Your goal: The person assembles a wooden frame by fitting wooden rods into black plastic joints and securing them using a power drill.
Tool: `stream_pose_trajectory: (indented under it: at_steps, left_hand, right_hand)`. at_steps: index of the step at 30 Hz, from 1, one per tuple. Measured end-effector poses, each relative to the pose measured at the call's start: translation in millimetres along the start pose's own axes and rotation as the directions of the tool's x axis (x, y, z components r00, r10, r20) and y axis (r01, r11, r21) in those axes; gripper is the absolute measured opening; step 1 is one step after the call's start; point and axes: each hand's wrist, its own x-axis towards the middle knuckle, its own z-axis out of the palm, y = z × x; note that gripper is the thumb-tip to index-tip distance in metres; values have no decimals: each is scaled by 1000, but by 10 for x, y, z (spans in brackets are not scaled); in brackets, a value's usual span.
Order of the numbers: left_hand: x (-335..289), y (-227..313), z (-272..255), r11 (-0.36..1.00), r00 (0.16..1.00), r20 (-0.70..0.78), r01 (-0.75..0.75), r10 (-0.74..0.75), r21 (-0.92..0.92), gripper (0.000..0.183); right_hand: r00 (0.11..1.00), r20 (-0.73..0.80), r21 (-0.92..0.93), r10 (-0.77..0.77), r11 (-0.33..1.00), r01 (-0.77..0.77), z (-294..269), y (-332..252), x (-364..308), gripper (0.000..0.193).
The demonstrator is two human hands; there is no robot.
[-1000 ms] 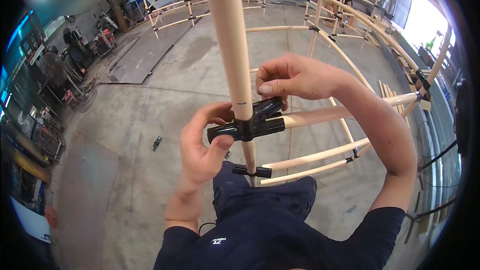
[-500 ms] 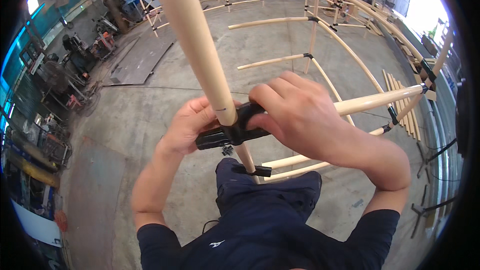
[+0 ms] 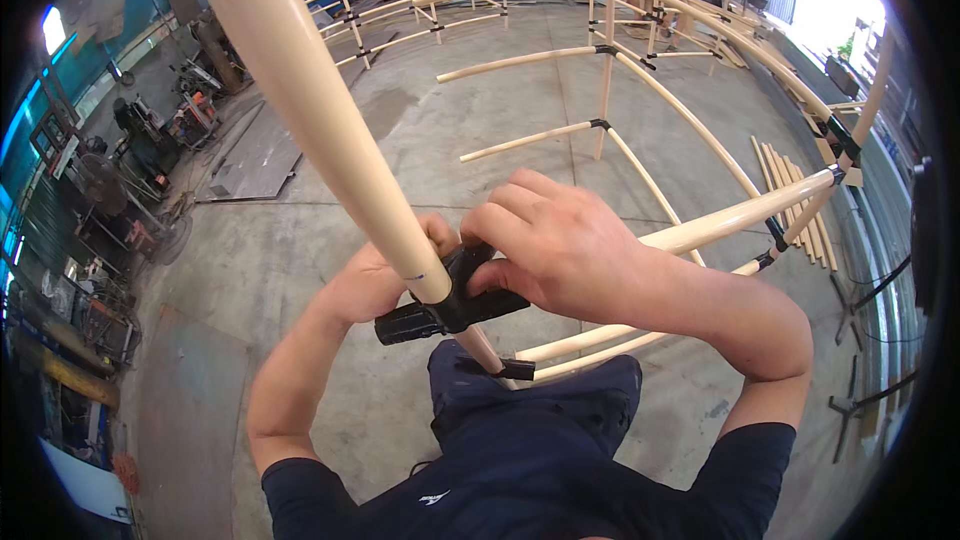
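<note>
Poles [image 3: 560,55] form a frame over the concrete floor [image 3: 300,240], a tan pole [image 3: 320,110] rises through a black clamp [image 3: 450,305], right hand [image 3: 560,250] curled over it, left hand [image 3: 375,275] gripping behind.

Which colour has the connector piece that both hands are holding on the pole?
Black, seen in the head view: the connector on the cream pole.
</note>
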Motion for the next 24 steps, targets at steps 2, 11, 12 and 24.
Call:
stream_pose_trajectory:
  at_steps: [2, 11, 12, 24]
  left_hand:
    - [-18, -18, 25, 995, 995, 11, -99, 99, -23, 19]
    - [23, -120, -33, 993, 993, 58, -102, 105, -53, 18]
    - [13, -88, -14, 989, 993, 52, -102, 108, -111, 18]
    - [16, 5, -25, 991, 983, 129, -123, 128, -43, 16]
  right_hand:
    - [999, -41, 15, 4, 1000, -3, 3, 1, -11, 38]
    - [998, -63, 36, -4, 999, 6, 8, 12, -11, 37]
    - [998, -65, 36, -3, 999, 5, -2, 11, -9, 37]
    - [1000, -3, -23, -30, 999, 30, -2, -7, 1, 31]
